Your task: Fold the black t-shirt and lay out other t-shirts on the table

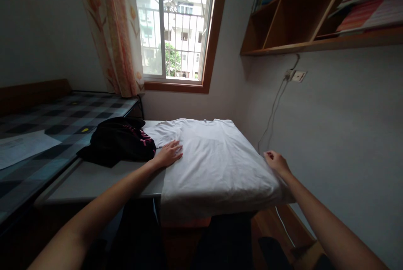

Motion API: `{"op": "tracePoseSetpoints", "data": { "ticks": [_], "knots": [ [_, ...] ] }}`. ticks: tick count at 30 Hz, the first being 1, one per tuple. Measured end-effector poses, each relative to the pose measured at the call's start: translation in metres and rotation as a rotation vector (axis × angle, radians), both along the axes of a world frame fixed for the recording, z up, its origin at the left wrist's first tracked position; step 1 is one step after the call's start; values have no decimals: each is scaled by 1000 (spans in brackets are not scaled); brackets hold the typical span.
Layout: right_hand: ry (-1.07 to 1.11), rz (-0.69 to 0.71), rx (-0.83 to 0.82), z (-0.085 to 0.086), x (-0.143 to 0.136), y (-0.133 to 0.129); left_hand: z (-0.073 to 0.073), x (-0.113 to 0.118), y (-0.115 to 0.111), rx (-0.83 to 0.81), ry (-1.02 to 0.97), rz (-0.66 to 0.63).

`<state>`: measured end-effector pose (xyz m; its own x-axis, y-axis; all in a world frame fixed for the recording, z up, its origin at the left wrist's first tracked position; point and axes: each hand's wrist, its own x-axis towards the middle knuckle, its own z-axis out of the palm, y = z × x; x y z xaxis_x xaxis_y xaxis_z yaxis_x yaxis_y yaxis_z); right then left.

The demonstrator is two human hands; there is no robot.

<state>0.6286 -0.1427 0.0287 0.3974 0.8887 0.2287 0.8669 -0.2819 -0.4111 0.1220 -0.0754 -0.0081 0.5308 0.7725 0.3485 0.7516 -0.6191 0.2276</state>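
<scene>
A white shirt [214, 165] lies spread over the white table [135, 177], its lower part hanging over the front edge. My left hand [170, 153] rests flat on the shirt's left side with the fingers apart. At the shirt's right edge, my right hand [276, 163] has its fingers curled together; whether cloth is pinched between them is too small to tell. A black garment with pink lettering [121, 140] sits bunched on the table, left of the shirt and touching its sleeve.
A bed with a checked cover [72, 112] and papers [25, 146] is on the left. Behind stands a window with a floral curtain [116, 30]. Wooden shelves [292, 14] hang at upper right, above a socket with cables [289, 74].
</scene>
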Motion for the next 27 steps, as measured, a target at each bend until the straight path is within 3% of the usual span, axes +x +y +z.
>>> {"op": "tracePoseSetpoints", "data": {
  "ticks": [6, 11, 15, 19, 23, 27],
  "knots": [
    [-121, 288, -20, -2, -74, 51, -1, 0, -3, -73, 106, 59],
    [-198, 400, -33, -17, -105, 79, 3, 4, -3, -12, 169, 67],
    [-308, 448, -82, -28, -122, 92, 11, 7, 11, 59, 131, 94],
    [-375, 461, -191, -34, -127, 107, 16, 12, 43, 49, 78, 158],
    [-420, 406, -245, -35, -115, 130, 15, 14, 79, 23, 119, 186],
    [-445, 292, -272, -33, -93, 152, 15, 5, 110, -160, 179, 336]
  ]
}}
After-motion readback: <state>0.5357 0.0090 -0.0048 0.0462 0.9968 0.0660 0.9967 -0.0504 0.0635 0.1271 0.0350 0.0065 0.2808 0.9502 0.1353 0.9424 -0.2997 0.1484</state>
